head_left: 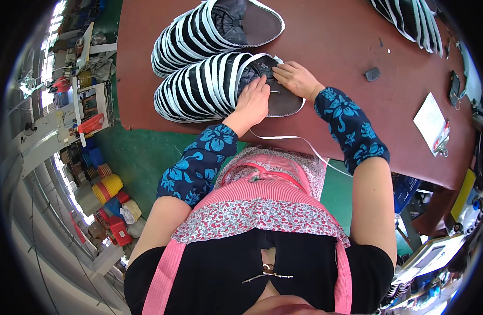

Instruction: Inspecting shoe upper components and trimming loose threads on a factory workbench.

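Observation:
Two stacks of nested black pieces with white edging, which look like shoe uppers, lie on the reddish-brown table. On the nearer stack, the top shoe upper point(287, 103) is under both hands. My left hand point(253, 101) has its fingers close together, gripping the upper near its opening. My right hand point(295, 79) has its fingers bent down at the white-edged far side, beside a small white bit. Its thumb is partly hidden. A thin white strip point(291, 137) trails from the stack over the table edge. The farther stack point(191, 39) is untouched.
Another stack of striped uppers point(406, 21) sits at the far right. A dark grey lump point(372, 74), a clipboard with paper point(433, 122) and a dark handheld device point(454, 86) lie on the table's right side. The table's near edge point(325, 149) runs before my waist.

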A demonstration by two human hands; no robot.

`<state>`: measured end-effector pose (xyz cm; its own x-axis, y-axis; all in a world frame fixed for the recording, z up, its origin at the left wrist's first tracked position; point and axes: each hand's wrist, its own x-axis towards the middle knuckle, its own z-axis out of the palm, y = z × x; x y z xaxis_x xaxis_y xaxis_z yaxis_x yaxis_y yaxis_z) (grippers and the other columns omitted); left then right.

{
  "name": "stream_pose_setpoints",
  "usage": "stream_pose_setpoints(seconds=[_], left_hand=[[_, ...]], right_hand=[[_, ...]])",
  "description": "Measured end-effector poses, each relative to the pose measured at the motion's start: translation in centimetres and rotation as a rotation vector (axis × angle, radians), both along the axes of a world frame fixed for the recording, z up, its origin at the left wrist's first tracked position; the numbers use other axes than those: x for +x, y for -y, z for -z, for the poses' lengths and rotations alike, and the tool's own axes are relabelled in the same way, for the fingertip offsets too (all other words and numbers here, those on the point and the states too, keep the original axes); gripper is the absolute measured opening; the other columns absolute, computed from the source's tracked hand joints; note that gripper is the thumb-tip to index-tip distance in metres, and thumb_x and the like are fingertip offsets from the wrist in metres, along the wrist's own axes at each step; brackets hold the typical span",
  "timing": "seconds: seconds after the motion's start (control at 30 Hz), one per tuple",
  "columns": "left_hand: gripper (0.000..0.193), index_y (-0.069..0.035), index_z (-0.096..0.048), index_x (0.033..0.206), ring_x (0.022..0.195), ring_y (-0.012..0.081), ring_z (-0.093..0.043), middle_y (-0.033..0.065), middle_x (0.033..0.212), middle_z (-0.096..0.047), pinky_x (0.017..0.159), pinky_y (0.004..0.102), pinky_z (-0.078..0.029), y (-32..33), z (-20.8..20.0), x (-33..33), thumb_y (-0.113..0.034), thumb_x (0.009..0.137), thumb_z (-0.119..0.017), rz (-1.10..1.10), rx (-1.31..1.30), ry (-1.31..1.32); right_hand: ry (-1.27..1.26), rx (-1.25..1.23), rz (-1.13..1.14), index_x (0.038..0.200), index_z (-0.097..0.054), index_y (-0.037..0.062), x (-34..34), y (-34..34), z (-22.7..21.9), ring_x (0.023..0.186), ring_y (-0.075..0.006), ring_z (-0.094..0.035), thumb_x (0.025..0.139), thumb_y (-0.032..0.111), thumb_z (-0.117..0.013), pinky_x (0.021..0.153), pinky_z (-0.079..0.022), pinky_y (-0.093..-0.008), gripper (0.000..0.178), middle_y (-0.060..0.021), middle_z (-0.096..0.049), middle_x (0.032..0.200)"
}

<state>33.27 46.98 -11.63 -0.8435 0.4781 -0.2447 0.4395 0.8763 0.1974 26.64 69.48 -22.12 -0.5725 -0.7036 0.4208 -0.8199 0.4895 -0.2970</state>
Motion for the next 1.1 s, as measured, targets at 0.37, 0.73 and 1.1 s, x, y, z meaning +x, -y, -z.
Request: stream_pose_setpoints(seconds=[0.37,0.73,1.1], left_hand=[[0.011,-0.003,-0.064,0.103,0.153,0.0438,-0.045,0.0296,0.169,-0.046,0.123,0.0509,-0.040,0.3,-0.5,-0.2,-0.005,0.092,-0.063,0.017,0.017,0.105],[0.026,0.001,-0.070,0.119,0.151,0.0402,-0.048,0.0251,0.169,-0.048,0.121,0.0512,-0.041,0.2,-0.6,-0.7,-0.012,0.097,-0.066,0.009,-0.054,0.167],[0.024,0.000,-0.069,0.118,0.154,0.0387,-0.045,0.0225,0.173,-0.044,0.122,0.0512,-0.041,-0.4,0.3,-0.6,-0.011,0.097,-0.063,-0.021,-0.100,0.161]], right_hand=[[-0.179,-0.079,-0.245,0.116,-0.071,0.0025,-2.4,1.2,0.0,0.099,-0.0234,-0.066,0.092,0.019,-0.064,0.085,-0.056,-0.0362,0.030,-0.0052,-0.065,0.102],[0.264,-0.307,-0.024,0.104,-0.070,0.0102,0.2,2.2,0.2,0.107,-0.0232,-0.066,0.090,0.011,-0.069,0.091,-0.051,-0.0403,0.014,-0.0014,-0.067,0.106],[0.230,-0.178,0.216,0.132,-0.073,0.0069,5.7,2.9,-1.1,0.138,-0.0229,-0.059,0.093,0.010,-0.064,0.113,-0.045,-0.0412,0.040,-0.0047,-0.066,0.138]])
